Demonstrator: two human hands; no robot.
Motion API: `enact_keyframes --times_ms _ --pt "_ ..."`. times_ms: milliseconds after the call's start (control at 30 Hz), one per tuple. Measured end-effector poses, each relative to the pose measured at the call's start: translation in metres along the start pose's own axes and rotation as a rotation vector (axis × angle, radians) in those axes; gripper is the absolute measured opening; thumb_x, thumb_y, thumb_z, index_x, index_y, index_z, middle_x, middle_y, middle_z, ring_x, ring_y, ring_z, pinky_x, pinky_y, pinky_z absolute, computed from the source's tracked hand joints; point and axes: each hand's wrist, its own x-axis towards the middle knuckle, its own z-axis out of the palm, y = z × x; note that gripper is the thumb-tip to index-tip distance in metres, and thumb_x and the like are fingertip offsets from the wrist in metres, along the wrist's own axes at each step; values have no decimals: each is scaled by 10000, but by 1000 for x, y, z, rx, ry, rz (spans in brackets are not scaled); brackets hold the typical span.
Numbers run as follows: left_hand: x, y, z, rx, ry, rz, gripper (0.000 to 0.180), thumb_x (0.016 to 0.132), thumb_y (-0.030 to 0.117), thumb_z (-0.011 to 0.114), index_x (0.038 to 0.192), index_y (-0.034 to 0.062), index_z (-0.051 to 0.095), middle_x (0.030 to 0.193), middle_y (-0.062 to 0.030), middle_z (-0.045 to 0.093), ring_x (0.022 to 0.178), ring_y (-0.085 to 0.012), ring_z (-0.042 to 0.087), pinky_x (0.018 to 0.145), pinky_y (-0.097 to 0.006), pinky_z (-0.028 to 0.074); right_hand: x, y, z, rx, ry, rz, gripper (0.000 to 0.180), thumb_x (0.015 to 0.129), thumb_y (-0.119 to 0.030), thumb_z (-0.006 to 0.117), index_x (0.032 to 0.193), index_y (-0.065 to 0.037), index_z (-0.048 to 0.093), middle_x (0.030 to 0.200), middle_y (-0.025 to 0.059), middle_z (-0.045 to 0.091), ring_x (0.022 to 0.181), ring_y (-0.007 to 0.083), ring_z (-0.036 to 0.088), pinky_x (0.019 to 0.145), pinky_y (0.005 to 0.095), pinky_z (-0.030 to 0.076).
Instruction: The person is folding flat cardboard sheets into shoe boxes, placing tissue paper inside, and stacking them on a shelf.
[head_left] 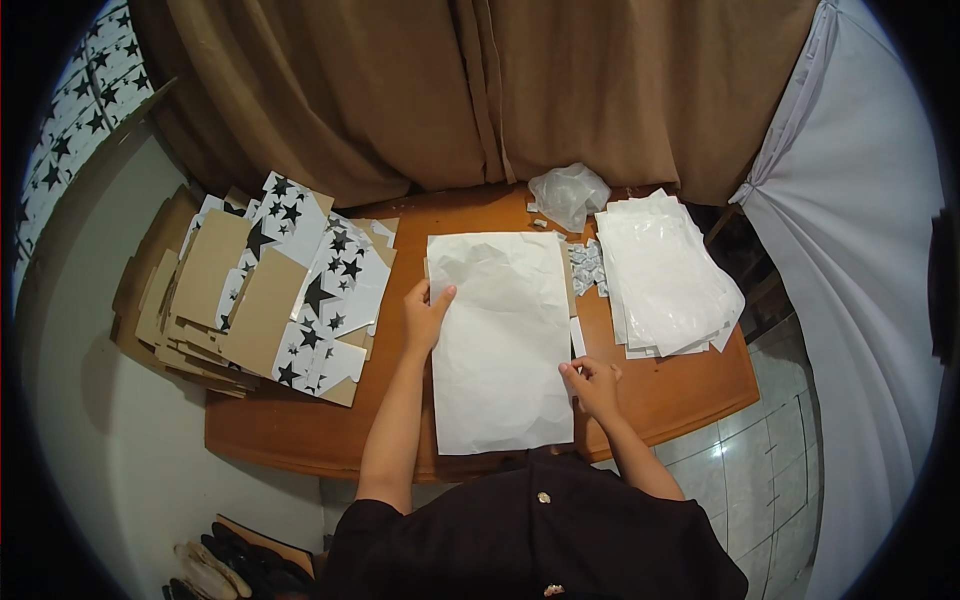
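Note:
A large, slightly creased white paper sheet (503, 360) spans the middle of the wooden table, its lower end reaching the near edge. My left hand (425, 318) grips its left edge, thumb on top and fingers behind. Lower down, my right hand (597, 387) pinches the right edge between thumb and fingers. Behind that right edge a narrow strip of brown cardboard (571, 285) peeks out; the paper hides the rest. Small grey-white packets (588, 270) lie in a cluster just right of the sheet.
Flat cardboard pieces with black stars (318, 295) are heaped at the left. On the right lies a stack of white sheets in glossy plastic (665, 280). A crumpled clear plastic bag (570, 195) sits at the back, by the brown curtain (600, 90). Shoes (250, 560) show at lower left.

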Motion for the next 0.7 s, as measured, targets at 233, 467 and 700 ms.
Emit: enact_keyframes --times_ms 233,467,700 --pt "-11 -25 22 174 110 59 347 815 134 669 1093 -25 532 882 -107 653 801 -189 622 737 -289 473 12 37 18 -546 349 -283 201 771 -322 672 742 -125 696 726 26 548 861 202 495 895 525 186" --pt "-21 -33 37 926 -71 692 505 831 226 609 1303 157 442 1317 -139 415 1197 -286 423 969 -460 341 9 38 21 -636 363 -243 141 747 -274 680 703 -140 676 881 46 514 953 244 460 906 583 194" --pt "-41 -57 58 863 -1188 854 451 950 418 349 1383 292 369 1491 -103 223 1363 -296 233 1079 -517 199 7 37 22 -633 370 -234 139 748 -274 674 773 -138 664 947 51 525 1006 247 442 903 554 200"
